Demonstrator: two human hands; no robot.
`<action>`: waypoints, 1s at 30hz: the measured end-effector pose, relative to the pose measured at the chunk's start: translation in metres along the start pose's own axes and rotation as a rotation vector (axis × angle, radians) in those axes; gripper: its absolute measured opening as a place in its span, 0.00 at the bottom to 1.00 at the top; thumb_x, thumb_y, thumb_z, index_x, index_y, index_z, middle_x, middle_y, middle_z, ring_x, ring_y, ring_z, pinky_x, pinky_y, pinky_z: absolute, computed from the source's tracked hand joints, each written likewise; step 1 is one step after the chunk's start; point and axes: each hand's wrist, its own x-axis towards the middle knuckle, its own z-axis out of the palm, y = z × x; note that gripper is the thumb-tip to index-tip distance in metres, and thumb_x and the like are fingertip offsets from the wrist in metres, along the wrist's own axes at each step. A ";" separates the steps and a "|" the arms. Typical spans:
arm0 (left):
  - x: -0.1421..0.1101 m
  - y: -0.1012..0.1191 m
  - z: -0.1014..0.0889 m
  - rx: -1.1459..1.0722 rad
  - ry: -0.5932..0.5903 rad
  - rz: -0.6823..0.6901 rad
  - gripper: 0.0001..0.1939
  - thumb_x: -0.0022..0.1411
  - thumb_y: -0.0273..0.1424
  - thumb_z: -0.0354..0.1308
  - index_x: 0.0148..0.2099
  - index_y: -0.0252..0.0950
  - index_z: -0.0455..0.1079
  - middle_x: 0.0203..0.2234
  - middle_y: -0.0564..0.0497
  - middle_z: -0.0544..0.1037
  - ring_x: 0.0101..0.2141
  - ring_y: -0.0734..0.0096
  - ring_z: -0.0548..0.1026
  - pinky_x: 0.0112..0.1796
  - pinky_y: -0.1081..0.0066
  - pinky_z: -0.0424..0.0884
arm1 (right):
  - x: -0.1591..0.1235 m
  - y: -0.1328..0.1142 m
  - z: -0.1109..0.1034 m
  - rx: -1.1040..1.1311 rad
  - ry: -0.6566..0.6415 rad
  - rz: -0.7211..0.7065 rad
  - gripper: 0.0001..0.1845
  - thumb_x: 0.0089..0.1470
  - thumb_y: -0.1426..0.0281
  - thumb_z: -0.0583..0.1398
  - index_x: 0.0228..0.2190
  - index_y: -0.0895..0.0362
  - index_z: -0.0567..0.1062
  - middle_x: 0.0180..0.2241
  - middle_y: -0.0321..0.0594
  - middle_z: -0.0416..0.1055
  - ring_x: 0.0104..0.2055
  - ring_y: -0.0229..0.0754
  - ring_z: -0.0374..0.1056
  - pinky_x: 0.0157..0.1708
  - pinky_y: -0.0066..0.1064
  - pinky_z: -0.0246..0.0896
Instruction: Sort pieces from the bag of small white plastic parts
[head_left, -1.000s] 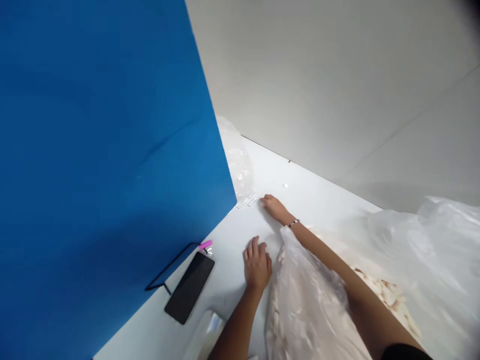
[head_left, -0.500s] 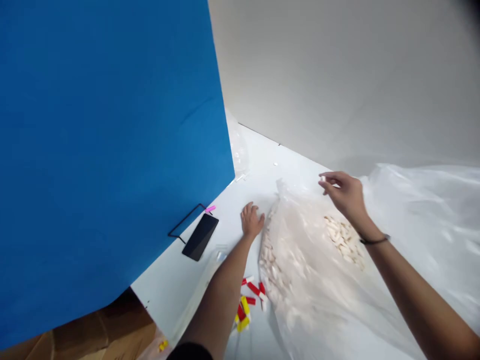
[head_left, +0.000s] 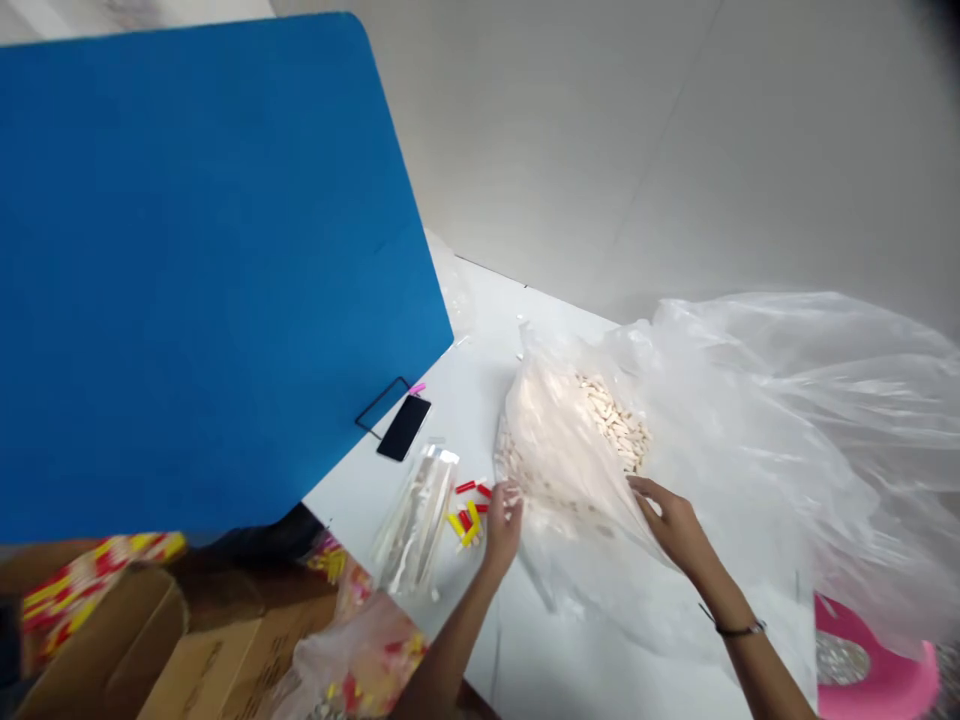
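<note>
A large clear plastic bag lies on the white table, with many small whitish pieces showing through its opening. My right hand pinches the bag's near edge between thumb and fingers. At the bag's left side, my left hand is closed on the plastic, and a few whitish pieces appear at its fingertips; whether these are inside the plastic I cannot tell. Just left of that hand lie several red pieces and yellow pieces.
Flat clear plastic sleeves lie left of my left arm. Farther back are a phone and a pink item beside a blue panel. Cardboard boxes stand at lower left, a pink stool at lower right.
My right hand has come down from above the bag, where it held a small white piece, to the bag's near edge. My left hand has moved from the table to the bag's side.
</note>
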 end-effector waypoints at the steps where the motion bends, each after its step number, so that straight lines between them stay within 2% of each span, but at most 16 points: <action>1: -0.024 0.001 0.003 0.015 -0.008 -0.002 0.13 0.60 0.35 0.52 0.46 0.37 0.66 0.41 0.45 0.75 0.42 0.64 0.75 0.40 0.65 0.73 | -0.019 -0.001 -0.005 0.020 0.037 0.008 0.22 0.59 0.56 0.51 0.43 0.57 0.75 0.44 0.47 0.76 0.45 0.50 0.73 0.44 0.41 0.69; 3: -0.064 0.002 0.009 0.100 -0.039 0.047 0.15 0.60 0.33 0.53 0.49 0.37 0.66 0.46 0.43 0.73 0.48 0.62 0.73 0.46 0.61 0.72 | -0.057 0.000 -0.014 0.027 0.192 0.028 0.22 0.58 0.55 0.52 0.43 0.56 0.75 0.45 0.47 0.75 0.48 0.51 0.71 0.43 0.40 0.69; 5: -0.090 0.003 0.016 0.261 -0.100 0.130 0.22 0.58 0.31 0.56 0.55 0.37 0.63 0.54 0.40 0.68 0.55 0.58 0.67 0.54 0.56 0.66 | -0.095 0.010 -0.019 -0.026 0.444 0.072 0.23 0.58 0.55 0.52 0.44 0.58 0.74 0.45 0.50 0.74 0.49 0.53 0.69 0.46 0.42 0.67; 7: -0.101 0.006 0.025 0.439 -0.171 0.195 0.32 0.55 0.32 0.60 0.61 0.38 0.59 0.61 0.38 0.60 0.61 0.54 0.60 0.58 0.53 0.61 | -0.126 0.029 -0.016 -0.113 0.652 0.153 0.28 0.57 0.53 0.53 0.46 0.63 0.73 0.45 0.56 0.72 0.50 0.57 0.67 0.52 0.50 0.61; 8: -0.101 0.008 0.031 0.514 -0.197 0.212 0.37 0.53 0.33 0.62 0.64 0.38 0.56 0.63 0.38 0.56 0.62 0.52 0.57 0.58 0.51 0.59 | -0.139 0.042 -0.012 -0.145 0.692 0.215 0.33 0.55 0.50 0.54 0.49 0.65 0.71 0.47 0.59 0.70 0.53 0.60 0.65 0.55 0.53 0.57; 10: -0.090 0.016 0.045 0.620 -0.226 0.231 0.46 0.49 0.37 0.65 0.67 0.38 0.50 0.66 0.37 0.49 0.65 0.48 0.51 0.59 0.50 0.57 | -0.154 0.069 -0.002 -0.119 0.655 0.377 0.45 0.48 0.44 0.57 0.55 0.67 0.65 0.52 0.62 0.65 0.57 0.66 0.60 0.56 0.58 0.53; 13: -0.052 0.037 0.070 0.717 -0.208 0.254 0.56 0.46 0.42 0.68 0.69 0.36 0.41 0.67 0.34 0.41 0.66 0.44 0.45 0.59 0.48 0.53 | -0.152 0.099 0.009 0.093 0.549 0.593 0.59 0.38 0.42 0.62 0.63 0.63 0.51 0.60 0.60 0.56 0.60 0.66 0.56 0.55 0.54 0.58; 17: 0.020 0.092 0.095 0.847 -0.066 0.391 0.53 0.49 0.35 0.67 0.69 0.32 0.41 0.67 0.28 0.34 0.66 0.42 0.37 0.60 0.45 0.44 | -0.120 0.104 0.005 0.369 0.432 0.671 0.68 0.34 0.44 0.64 0.65 0.61 0.38 0.65 0.61 0.41 0.57 0.62 0.61 0.52 0.46 0.63; 19: 0.056 0.125 0.104 0.775 -0.083 0.449 0.47 0.48 0.32 0.67 0.67 0.34 0.49 0.67 0.32 0.38 0.66 0.43 0.34 0.60 0.45 0.40 | -0.107 0.098 0.000 0.427 0.316 0.662 0.66 0.37 0.47 0.63 0.65 0.63 0.39 0.65 0.63 0.44 0.58 0.61 0.60 0.53 0.45 0.61; 20: 0.072 0.140 0.108 0.661 -0.172 0.443 0.40 0.49 0.31 0.66 0.63 0.37 0.56 0.67 0.35 0.46 0.67 0.46 0.38 0.61 0.46 0.40 | -0.104 0.096 -0.002 0.406 0.272 0.650 0.64 0.37 0.48 0.63 0.65 0.64 0.40 0.64 0.63 0.46 0.60 0.62 0.57 0.55 0.46 0.59; 21: 0.086 0.153 0.112 0.514 -0.268 0.378 0.30 0.49 0.31 0.66 0.56 0.38 0.64 0.63 0.38 0.58 0.65 0.49 0.47 0.61 0.50 0.43 | -0.104 0.095 -0.003 0.357 0.246 0.650 0.63 0.36 0.50 0.63 0.65 0.64 0.43 0.64 0.63 0.47 0.62 0.63 0.54 0.56 0.47 0.57; 23: 0.106 0.172 0.116 0.406 -0.315 0.297 0.09 0.55 0.33 0.61 0.39 0.37 0.70 0.41 0.42 0.76 0.51 0.56 0.70 0.55 0.58 0.59 | -0.111 0.093 -0.004 0.280 0.244 0.717 0.63 0.33 0.54 0.64 0.64 0.63 0.45 0.62 0.65 0.51 0.60 0.66 0.56 0.52 0.52 0.58; 25: 0.115 0.181 0.114 0.319 -0.256 0.219 0.10 0.61 0.35 0.54 0.28 0.37 0.64 0.22 0.50 0.71 0.32 0.66 0.73 0.42 0.65 0.68 | -0.121 0.093 -0.004 0.369 0.236 0.814 0.63 0.29 0.56 0.65 0.63 0.65 0.50 0.54 0.66 0.63 0.48 0.65 0.68 0.41 0.52 0.65; 27: 0.112 0.184 0.103 0.206 -0.133 0.158 0.14 0.65 0.34 0.45 0.26 0.38 0.58 0.16 0.56 0.60 0.21 0.72 0.64 0.30 0.72 0.66 | -0.127 0.090 -0.004 0.533 0.204 0.820 0.53 0.26 0.58 0.66 0.55 0.68 0.64 0.35 0.56 0.74 0.32 0.56 0.71 0.30 0.46 0.66; 28: 0.106 0.185 0.094 0.144 -0.063 0.139 0.15 0.66 0.34 0.42 0.26 0.38 0.56 0.16 0.57 0.57 0.19 0.75 0.60 0.26 0.75 0.63 | -0.127 0.086 -0.006 0.600 0.195 0.784 0.44 0.26 0.57 0.65 0.47 0.67 0.71 0.26 0.48 0.73 0.26 0.52 0.68 0.26 0.42 0.64; 30: 0.084 0.185 0.075 0.028 0.066 0.120 0.14 0.67 0.34 0.39 0.28 0.38 0.54 0.17 0.59 0.52 0.18 0.77 0.55 0.23 0.77 0.57 | -0.119 0.069 -0.012 0.676 0.221 0.701 0.28 0.32 0.53 0.62 0.31 0.62 0.75 0.16 0.37 0.65 0.20 0.44 0.62 0.22 0.36 0.60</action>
